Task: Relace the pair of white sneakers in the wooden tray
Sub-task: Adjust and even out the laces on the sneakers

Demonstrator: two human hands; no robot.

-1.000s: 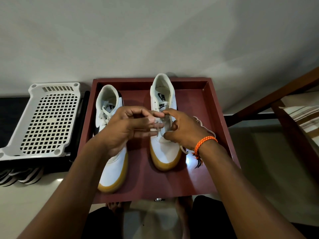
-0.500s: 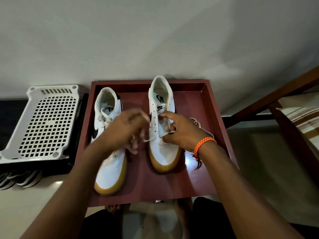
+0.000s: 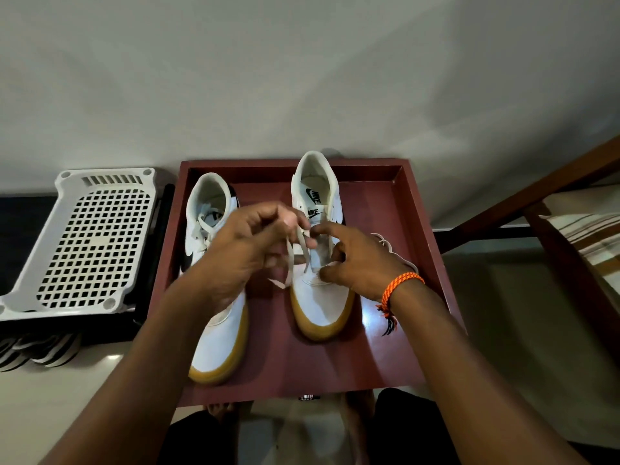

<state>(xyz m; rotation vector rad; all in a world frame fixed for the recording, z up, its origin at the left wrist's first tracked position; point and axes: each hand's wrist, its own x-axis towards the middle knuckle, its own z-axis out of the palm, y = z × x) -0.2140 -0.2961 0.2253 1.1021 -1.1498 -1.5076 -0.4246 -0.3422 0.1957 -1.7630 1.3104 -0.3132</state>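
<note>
A: Wooden tray [image 3: 416,209] on the floor against the wall, dark red, raised rim all round; white slatted rack [image 3: 84,236] just beside it on the left; wooden frame with striped fabric [image 3: 583,236] off to the right

B: Inside the tray, both white sneakers, gum soles, toes pointing back at the wearer; left sneaker [image 3: 218,337] nearer, lace already crossed at the tongue; right sneaker [image 3: 318,307] further up, heel almost at the far wall, throat mostly open

A: And the hands?

B: Both over the right sneaker; left hand [image 3: 248,250] curled, pinching the lace [image 3: 289,260] high near thumb and forefinger, a flat strand hanging down from the pinch; right hand [image 3: 355,263] with thumb and curled fingers on the lower eyelet row, forefinger stretched toward the pinch; orange braided wristband [image 3: 399,286] on that wrist; more loose lace trailing on the tray floor behind the right hand

A: Handling, at a guess?

B: Light shoes, stiff enough in the sole to stay put under one steadying hand; lace soft, flat, floppy, prone to twisting; best taken right at the tip, pinched short, so as to push through an eyelet without folding; tip itself hidden in the fingers, so hard to say whether an aglet remains
</note>
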